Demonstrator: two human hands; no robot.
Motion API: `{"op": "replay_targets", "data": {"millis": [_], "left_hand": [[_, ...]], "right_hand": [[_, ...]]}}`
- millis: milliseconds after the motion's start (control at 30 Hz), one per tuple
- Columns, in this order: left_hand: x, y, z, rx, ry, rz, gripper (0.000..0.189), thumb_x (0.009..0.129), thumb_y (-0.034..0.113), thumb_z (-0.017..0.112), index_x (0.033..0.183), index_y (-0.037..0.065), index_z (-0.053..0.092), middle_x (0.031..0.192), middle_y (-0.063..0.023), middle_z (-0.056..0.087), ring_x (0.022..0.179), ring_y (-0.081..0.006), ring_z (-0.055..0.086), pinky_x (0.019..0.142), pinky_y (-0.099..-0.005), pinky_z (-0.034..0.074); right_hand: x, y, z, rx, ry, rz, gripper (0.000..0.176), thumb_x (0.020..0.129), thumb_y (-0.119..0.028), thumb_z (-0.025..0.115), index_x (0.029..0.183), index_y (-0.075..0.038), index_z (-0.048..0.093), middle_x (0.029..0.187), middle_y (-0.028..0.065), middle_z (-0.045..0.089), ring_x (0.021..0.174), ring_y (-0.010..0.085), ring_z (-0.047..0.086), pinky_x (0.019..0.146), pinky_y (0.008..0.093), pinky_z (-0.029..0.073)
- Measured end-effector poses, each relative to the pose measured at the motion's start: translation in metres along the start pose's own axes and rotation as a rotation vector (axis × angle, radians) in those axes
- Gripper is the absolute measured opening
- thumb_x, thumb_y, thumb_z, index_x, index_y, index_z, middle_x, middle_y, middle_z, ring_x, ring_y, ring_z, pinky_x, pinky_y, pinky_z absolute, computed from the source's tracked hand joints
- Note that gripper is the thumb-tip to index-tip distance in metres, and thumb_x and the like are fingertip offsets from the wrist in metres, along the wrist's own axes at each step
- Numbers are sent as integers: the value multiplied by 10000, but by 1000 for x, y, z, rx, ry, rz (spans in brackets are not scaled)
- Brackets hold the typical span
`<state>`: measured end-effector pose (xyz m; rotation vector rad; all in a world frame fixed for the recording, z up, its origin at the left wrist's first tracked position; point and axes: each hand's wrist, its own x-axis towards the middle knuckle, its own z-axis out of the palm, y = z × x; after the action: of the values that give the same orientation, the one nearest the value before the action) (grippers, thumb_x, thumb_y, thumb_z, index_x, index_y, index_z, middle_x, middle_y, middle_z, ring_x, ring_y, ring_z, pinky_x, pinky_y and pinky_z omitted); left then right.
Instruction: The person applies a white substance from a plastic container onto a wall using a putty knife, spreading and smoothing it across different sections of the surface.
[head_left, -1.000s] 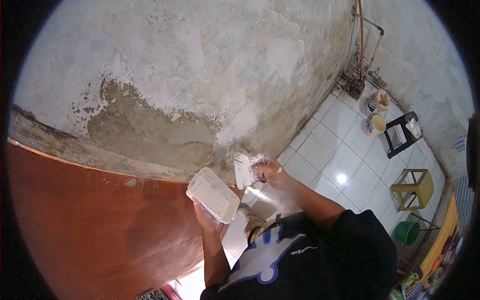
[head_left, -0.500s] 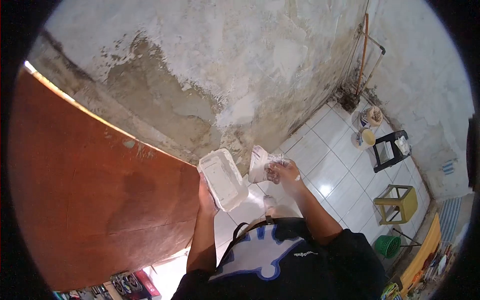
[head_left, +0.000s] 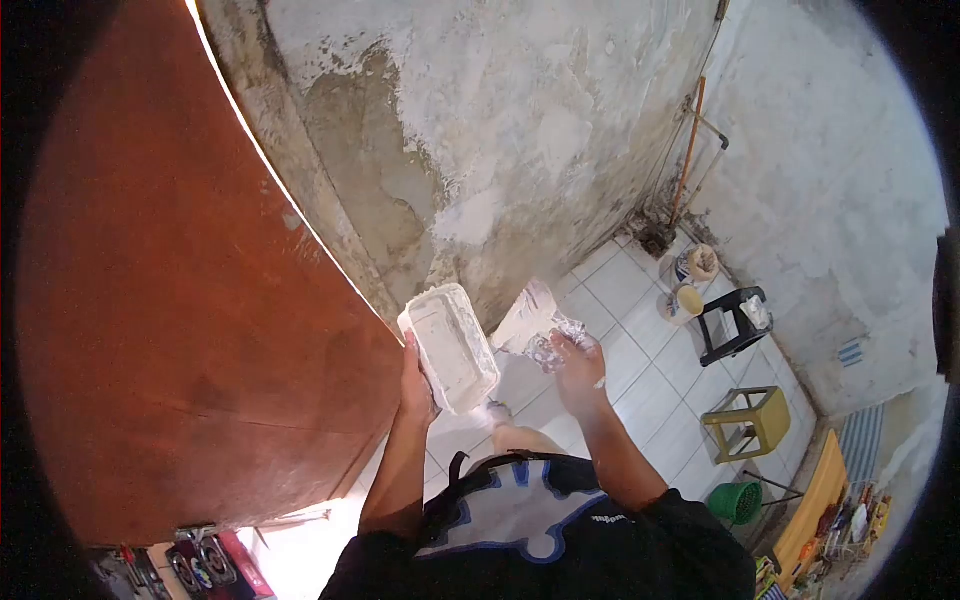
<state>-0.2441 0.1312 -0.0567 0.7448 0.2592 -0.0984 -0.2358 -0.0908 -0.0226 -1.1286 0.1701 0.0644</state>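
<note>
My left hand (head_left: 415,383) grips a white rectangular plastic tub (head_left: 452,350) by its left side, tilted so its inside shows. Pale putty coats the inner walls and bottom. To the right of the tub, my right hand (head_left: 578,365) is closed around the handle of a putty knife (head_left: 530,318). White putty covers the wide blade, which points up and left, and smears the fingers too. A small gap separates blade and tub. Beyond both stands a wall (head_left: 480,130) with white coating on parts and a bare grey-brown patch (head_left: 365,160).
A red-brown door panel (head_left: 220,330) fills the left side. On the white tiled floor (head_left: 640,350) at right are two buckets (head_left: 697,263), (head_left: 682,304), a black stool (head_left: 733,325), a yellow-green stool (head_left: 748,424) and a green basket (head_left: 735,502). Pipes (head_left: 690,150) run up the corner.
The view has turned, so the wall and floor objects sit further left. The putty knife has tilted, its blade now slanting, and the tub stands a little more upright. Both hands keep their hold.
</note>
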Motion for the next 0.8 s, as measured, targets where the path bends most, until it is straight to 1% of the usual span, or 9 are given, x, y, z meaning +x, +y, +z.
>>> {"op": "replay_targets", "data": {"millis": [233, 300, 333, 400, 433, 500, 533, 633, 800], "left_hand": [[-17, -27, 3, -81, -31, 50, 611, 971, 496, 355, 1388, 51, 339, 1332, -127, 465, 1195, -242, 478, 1027, -377, 370], [-20, -42, -4, -45, -30, 69, 587, 977, 471, 366, 1388, 54, 333, 1331, -124, 459, 1198, -234, 470, 1032, -371, 358], [-23, -49, -7, 4, -1, 112, 592, 977, 482, 352, 1376, 45, 351, 1309, -134, 479, 1183, -240, 487, 1020, -375, 375], [-28, -64, -14, 51, 32, 148, 600, 977, 493, 338, 1364, 35, 369, 1287, -144, 498, 1169, -246, 504, 1009, -380, 392], [-30, -69, -17, 56, 12, 172, 591, 979, 488, 337, 1356, 34, 375, 1276, -143, 502, 1157, -242, 509, 1001, -377, 397], [-39, -73, -17, 64, -9, 192, 582, 981, 483, 337, 1348, 33, 381, 1265, -142, 506, 1145, -239, 514, 993, -374, 403], [-44, -71, -14, 59, -4, 186, 584, 981, 484, 337, 1348, 32, 381, 1268, -141, 504, 1144, -237, 515, 990, -373, 406], [-52, -69, -11, 45, -11, 177, 588, 982, 489, 330, 1347, 31, 382, 1273, -137, 501, 1144, -235, 516, 987, -375, 409], [-72, -52, 3, -53, -72, 116, 602, 984, 501, 299, 1358, 35, 373, 1291, -131, 493, 1163, -240, 509, 997, -382, 406]], "right_hand": [[-44, 9, 4, -178, 26, -91, 250, 897, -103, 551, 1096, 44, 585, 894, 46, 627, 746, 105, 557, 640, 248, 426], [-61, 11, 2, -517, 15, -178, 246, 901, -94, 530, 1092, 44, 602, 861, 48, 630, 724, 101, 559, 639, 250, 433], [-69, 14, 2, -525, 17, -174, 246, 901, -94, 530, 1092, 44, 602, 861, 48, 630, 724, 101, 559, 639, 250, 433], [-85, 20, 4, -798, -70, -408, 251, 903, -99, 519, 1087, 47, 607, 817, 97, 644, 709, 130, 584, 639, 287, 451], [-90, 29, -4, -802, -69, -404, 251, 903, -99, 519, 1087, 47, 607, 817, 97, 644, 709, 130, 584, 639, 287, 451], [-98, 53, -22, -1036, -208, -488, 255, 900, -101, 510, 1077, 60, 599, 834, 175, 643, 721, 235, 626, 660, 351, 474], [-104, 47, -16, -1078, -239, -648, 261, 877, -74, 507, 1091, 47, 592, 905, 220, 632, 782, 354, 626, 678, 398, 479], [-113, 51, -23, -1158, -308, -568, 335, 820, -12, 514, 1148, 47, 549, 989, 237, 610, 880, 399, 601, 769, 449, 491], [-111, 50, -34, -1171, -249, -503, 323, 850, -58, 486, 1148, 37, 567, 1028, 257, 611, 906, 432, 575, 815, 444, 465]]}}
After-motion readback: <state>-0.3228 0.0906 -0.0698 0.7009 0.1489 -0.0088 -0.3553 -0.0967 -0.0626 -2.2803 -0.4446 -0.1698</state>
